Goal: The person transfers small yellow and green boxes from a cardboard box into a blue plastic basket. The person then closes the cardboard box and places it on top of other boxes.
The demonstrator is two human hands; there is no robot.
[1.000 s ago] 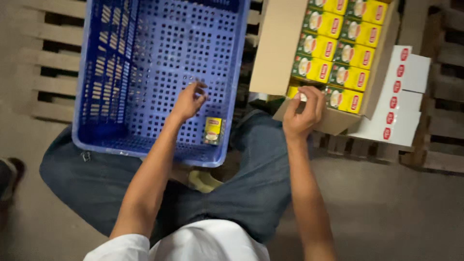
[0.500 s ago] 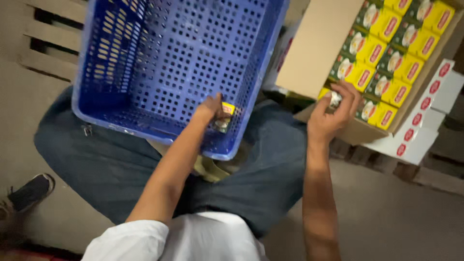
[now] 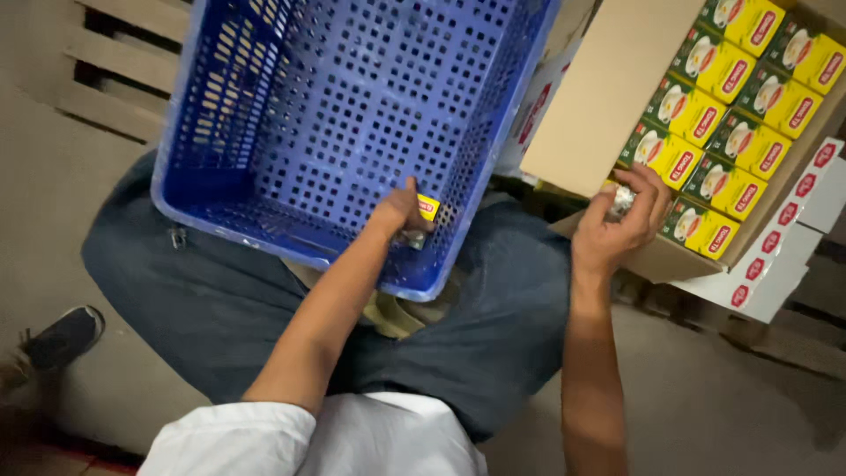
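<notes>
A dull concrete floor (image 3: 731, 397) spread under wooden pallet slats (image 3: 106, 62) at the far left. The perforated blue plastic crate (image 3: 291, 115), largest of all, rested tilted on the person's denim lap, its near rim past the knees. To its right stood an open cardboard carton (image 3: 608, 97) packed tight with yellow-and-green boxes (image 3: 705, 62), white cartons (image 3: 784, 238) just beside it. The left hand (image 3: 401, 211) was closed on a small yellow box (image 3: 426, 208) at the crate's near right corner. The right hand (image 3: 617, 225) gripped another box (image 3: 622, 199) at the carton's near edge.
</notes>
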